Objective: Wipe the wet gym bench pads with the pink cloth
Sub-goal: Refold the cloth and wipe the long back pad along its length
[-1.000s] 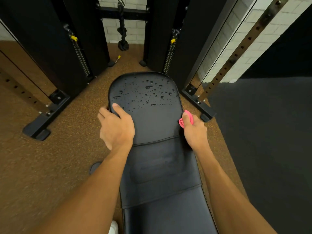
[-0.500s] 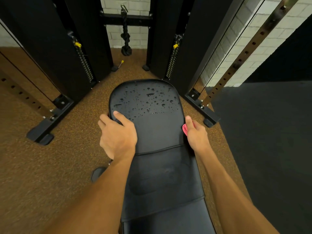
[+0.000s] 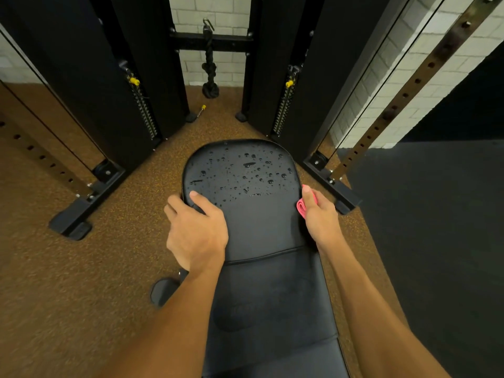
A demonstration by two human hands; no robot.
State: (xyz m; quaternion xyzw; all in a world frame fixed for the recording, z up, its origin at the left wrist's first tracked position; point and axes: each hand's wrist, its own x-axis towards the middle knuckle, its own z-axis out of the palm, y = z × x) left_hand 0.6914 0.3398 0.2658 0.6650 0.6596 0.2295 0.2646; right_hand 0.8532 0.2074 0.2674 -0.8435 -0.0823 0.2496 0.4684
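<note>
Since half a second ago my view has tipped so that the whole scene sits a little lower in frame, while the hands have barely shifted on the bench and slightly more pink shows under the right thumb. The left hand [image 3: 197,236] grips the left edge of the rounded black vinyl bench pad [image 3: 259,222]: the thumb lies on top and the fingers curl over the side. The right hand [image 3: 320,218] is at the pad's right edge, across from the left, with the two hands well apart. It is closed around the folded pink cloth [image 3: 302,205], and the thumb points forward along the rim, pinning the cloth just beside the pad's side. From here I cannot tell whether the cloth touches the pad. Beaded water drops [image 3: 249,165] cover the far half of this pad, beyond both thumbs, and the near half looks dry. Behind a seam the longer black vinyl back pad [image 3: 272,290] runs toward me between my forearms. The bench stands on speckled brown rubber flooring [image 3: 81,296], with a dark grey mat [image 3: 436,241] to the right. Ahead are the black cable machine columns [image 3: 81,77], and a black rope handle [image 3: 210,77] hangs between them against a white brick wall [image 3: 218,6].
</note>
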